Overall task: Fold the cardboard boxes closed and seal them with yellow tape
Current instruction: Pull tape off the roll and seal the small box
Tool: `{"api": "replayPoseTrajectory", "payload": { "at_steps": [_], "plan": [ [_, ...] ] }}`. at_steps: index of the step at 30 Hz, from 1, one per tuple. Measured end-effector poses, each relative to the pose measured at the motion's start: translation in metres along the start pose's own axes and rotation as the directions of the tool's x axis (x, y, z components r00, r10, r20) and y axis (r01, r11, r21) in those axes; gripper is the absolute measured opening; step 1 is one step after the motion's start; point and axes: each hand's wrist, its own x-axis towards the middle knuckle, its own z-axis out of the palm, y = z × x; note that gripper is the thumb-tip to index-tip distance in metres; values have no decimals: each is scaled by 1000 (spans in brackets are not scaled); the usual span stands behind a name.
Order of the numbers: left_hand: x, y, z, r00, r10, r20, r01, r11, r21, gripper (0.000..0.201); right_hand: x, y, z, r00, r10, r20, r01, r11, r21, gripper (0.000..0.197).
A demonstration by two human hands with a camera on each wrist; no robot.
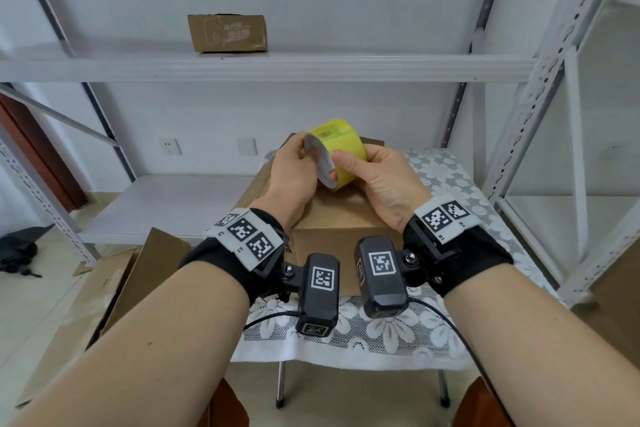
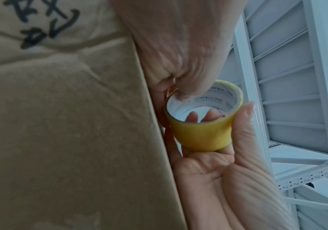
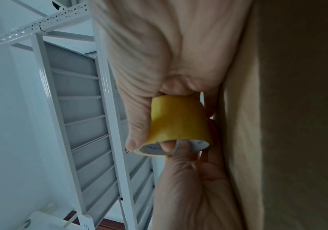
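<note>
Head view: tape roll [image 1: 341, 149] between both hands

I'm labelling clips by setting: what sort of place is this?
Probably a storeroom or packing corner: white metal shelving, a brown cardboard box on its shelf, and flattened brown cardboard sheets lying on the floor.

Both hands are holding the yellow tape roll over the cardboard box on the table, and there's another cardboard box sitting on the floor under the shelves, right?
Almost. Both the left hand and right hand hold the yellow tape roll over the cardboard box. But the other box sits up on the upper shelf, not the floor, as the head view shows.
</note>
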Motion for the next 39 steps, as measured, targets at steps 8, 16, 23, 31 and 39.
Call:
{"api": "replayPoseTrajectory", "payload": {
  "at_steps": [8, 16, 23, 31, 39],
  "plan": [
    [7, -5, 0, 999, -22, 40, 26, 995, -93, 30, 1, -1, 1, 999, -10, -31, 13, 994, 110, 26],
    [16, -13, -2, 996, -84, 10, 85, 981, -174, 26, 3, 2, -1, 999, -34, -29, 38, 983, 179, 12],
    [0, 5, -2, 992, -70, 109, 101, 947, -306, 46, 4, 5, -3, 992, -84, -89, 90, 994, 68, 16],
    [-11, 8, -11, 966, -22, 259, 115, 931, -347, 73, 3, 6, -3, 995, -75, -66, 78, 996, 35, 19],
    [-13, 4, -12, 946, 17, 324, 91, 945, -314, 95, 7, 3, -5, 987, -31, -156, 62, 977, 203, 23]
  ]
}}
